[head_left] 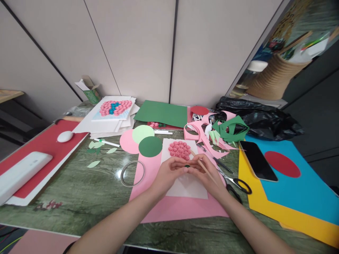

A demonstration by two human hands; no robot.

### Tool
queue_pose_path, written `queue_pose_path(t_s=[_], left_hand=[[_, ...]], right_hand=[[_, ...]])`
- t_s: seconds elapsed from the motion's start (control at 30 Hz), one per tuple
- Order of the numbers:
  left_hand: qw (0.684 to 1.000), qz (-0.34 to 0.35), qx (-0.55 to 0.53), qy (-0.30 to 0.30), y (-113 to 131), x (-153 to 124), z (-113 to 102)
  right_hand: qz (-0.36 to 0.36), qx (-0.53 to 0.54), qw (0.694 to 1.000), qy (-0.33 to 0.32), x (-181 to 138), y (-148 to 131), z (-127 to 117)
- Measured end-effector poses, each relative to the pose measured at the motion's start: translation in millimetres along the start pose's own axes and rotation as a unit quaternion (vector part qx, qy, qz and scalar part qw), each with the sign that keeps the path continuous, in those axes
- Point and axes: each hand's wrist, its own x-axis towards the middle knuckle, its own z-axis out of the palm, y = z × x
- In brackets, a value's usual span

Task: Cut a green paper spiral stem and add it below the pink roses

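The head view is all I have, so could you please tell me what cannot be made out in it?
In the head view:
- The green piece: full shape, hidden by the left hand and right hand.
- The white card: part of its middle, behind these hands.
- The green box: print, too small to read.
- The yellow sheet: right end, cut off by the picture's edge.

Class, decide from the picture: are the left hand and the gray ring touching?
Apart. The head view shows part of the pink sheet between the left hand and the gray ring.
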Motion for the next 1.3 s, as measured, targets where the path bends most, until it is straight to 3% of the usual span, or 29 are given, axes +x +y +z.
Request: queue_pose_path(t_s=[0.27, 0.6, 0.87, 1.07, 1.3], left_hand=[[1.000, 0.002, 0.005, 0.018, -4.5, 2.0, -2.3], [0.999, 0.022, 0.026, 0.021, -3.4, 1.1, 0.3], [0.999, 0.015, -0.028, 0.003, -7.0, 0.7, -0.3], [0.999, 0.029, -0.016, 0.021, -6.4, 2.3, -1.6], [1.000, -0.014, -0.016, 0.022, -2.9, 2.2, -1.3]], right_hand=[[-0.018, -0.040, 0.999, -0.013, 1.2, 1.8, -3.5], [-0.052, -0.203, 0.978, -0.012, -6.5, 1.2, 3.0], [-0.047, -0.204, 0.978, -0.004, -7.2, -5.0, 2.8], [-0.051, -0.181, 0.982, 0.008, -5.5, -1.1, 1.0], [-0.058, -0.163, 0.985, 0.019, -7.1, -0.4, 1.1]])
